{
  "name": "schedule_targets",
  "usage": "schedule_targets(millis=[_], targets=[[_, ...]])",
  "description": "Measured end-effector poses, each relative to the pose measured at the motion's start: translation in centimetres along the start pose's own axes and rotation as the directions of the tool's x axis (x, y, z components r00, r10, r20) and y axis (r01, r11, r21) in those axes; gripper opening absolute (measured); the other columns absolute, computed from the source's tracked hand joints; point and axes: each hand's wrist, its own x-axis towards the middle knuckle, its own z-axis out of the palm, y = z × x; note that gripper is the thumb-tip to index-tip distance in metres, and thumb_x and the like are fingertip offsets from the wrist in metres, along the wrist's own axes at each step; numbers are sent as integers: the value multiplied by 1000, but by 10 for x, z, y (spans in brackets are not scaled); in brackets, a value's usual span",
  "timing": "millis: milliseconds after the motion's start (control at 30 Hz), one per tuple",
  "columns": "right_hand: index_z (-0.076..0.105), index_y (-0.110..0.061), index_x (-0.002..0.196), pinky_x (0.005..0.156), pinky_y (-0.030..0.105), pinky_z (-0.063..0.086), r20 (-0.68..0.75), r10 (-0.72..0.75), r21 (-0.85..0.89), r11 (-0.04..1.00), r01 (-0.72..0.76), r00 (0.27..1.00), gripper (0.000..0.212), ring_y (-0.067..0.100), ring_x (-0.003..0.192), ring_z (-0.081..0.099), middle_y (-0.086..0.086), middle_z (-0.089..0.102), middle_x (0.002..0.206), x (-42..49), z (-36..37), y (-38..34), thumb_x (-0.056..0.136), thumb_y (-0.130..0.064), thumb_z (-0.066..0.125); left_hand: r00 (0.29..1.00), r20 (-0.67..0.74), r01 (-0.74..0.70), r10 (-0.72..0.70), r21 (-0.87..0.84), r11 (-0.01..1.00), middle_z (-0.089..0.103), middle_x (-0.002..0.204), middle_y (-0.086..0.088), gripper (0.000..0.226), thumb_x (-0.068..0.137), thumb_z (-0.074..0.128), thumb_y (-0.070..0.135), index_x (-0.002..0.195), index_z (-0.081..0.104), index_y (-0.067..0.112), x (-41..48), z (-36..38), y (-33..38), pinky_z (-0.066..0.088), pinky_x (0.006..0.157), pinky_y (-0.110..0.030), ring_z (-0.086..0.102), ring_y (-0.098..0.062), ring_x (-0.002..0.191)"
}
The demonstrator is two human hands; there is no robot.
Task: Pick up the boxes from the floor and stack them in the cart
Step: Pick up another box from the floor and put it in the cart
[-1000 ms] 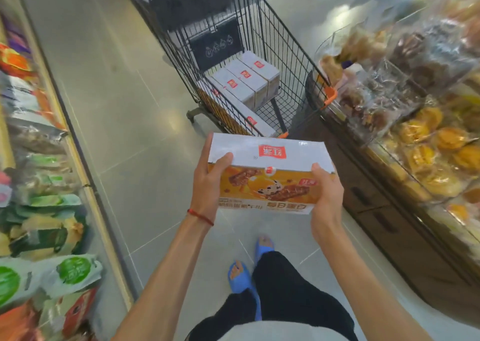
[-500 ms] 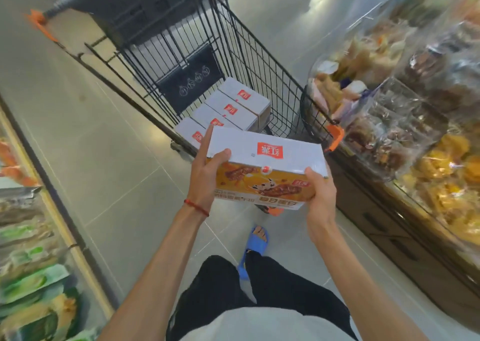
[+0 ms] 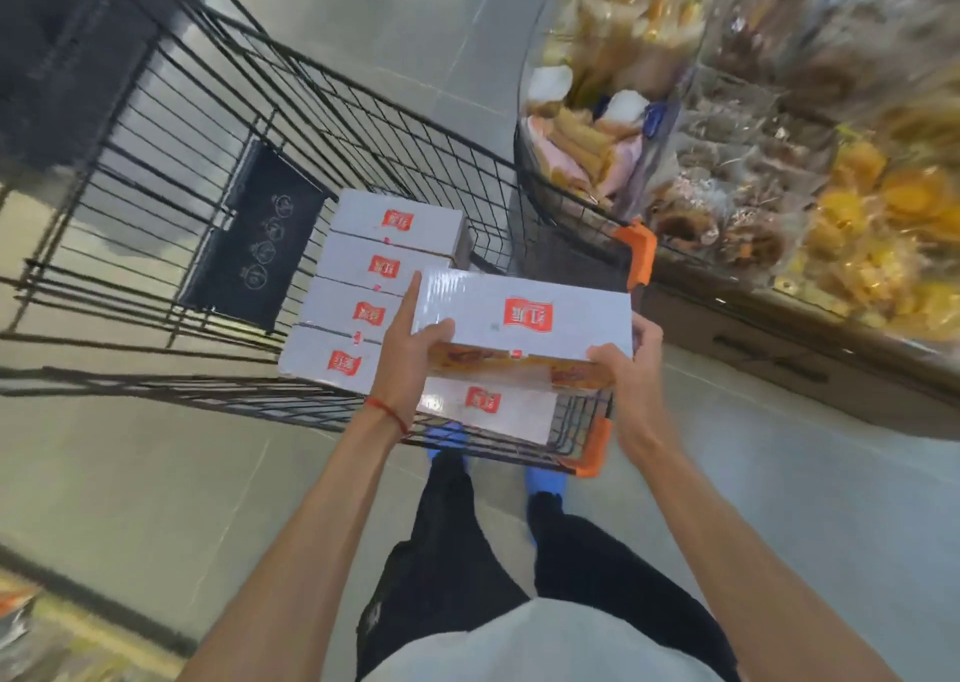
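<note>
Currently both hands are holding one white box (image 3: 524, 317) by its short ends; the left hand (image 3: 408, 364) is pinching it, thumb on the lid and fingers along the end; the right hand (image 3: 631, 385) is curling round the opposite end. The box is hanging over the near end of the wire cart (image 3: 389, 125), just above another box (image 3: 488, 406) lying in the basket; a row of four boxes (image 3: 363, 312) is lying beside it; bagged pastries (image 3: 779, 161) are filling the display on the right.

held box (image 3: 524, 317) above boxes (image 3: 363, 291) in cart (image 3: 156, 244)
</note>
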Motion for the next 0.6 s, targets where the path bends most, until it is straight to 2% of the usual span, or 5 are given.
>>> schedule_targets(millis=[100,167,267,433,600], targets=[[37,-12,135,70,19,57,-71,33,-12,999,-34,997,57,4,95,66,5,56,124,5,11,19,86,-3,65,995,88,34,-44,104,994,65,125,15,50,97,59,11,140,48,33,29,-7,-9,52,88,-14,62,1,115],[36,-13,134,83,21,55,-120,49,-18,998,-52,992,66,7,109,62,1,56,125,9,16,34,76,-12,67,990,122,50,-74,185,981,66,128,12,47,97,63,21,141,51,30,46,-10,-21,52,96,-22,61,-4,119],[31,-12,138,83,11,50,-127,55,-36,998,-60,990,73,-14,102,59,-8,52,123,15,25,50,82,-7,78,987,131,54,-95,284,957,67,128,8,50,92,70,29,140,53,28,66,-11,-39,51,106,-39,62,-10,119],[30,-17,142,98,22,53,-118,-9,-87,996,-1,993,84,5,124,55,-1,49,139,28,34,60,77,-26,82,991,79,86,-112,278,957,63,133,4,71,87,77,27,149,43,22,90,-14,-57,53,103,-37,61,-10,120],[28,-18,138,93,15,51,-139,-59,-136,990,40,989,79,-1,119,52,-8,45,130,50,34,62,82,-10,83,992,80,68,-99,320,945,56,139,4,81,82,77,39,151,36,28,104,-12,-65,53,103,-38,56,-15,127]])
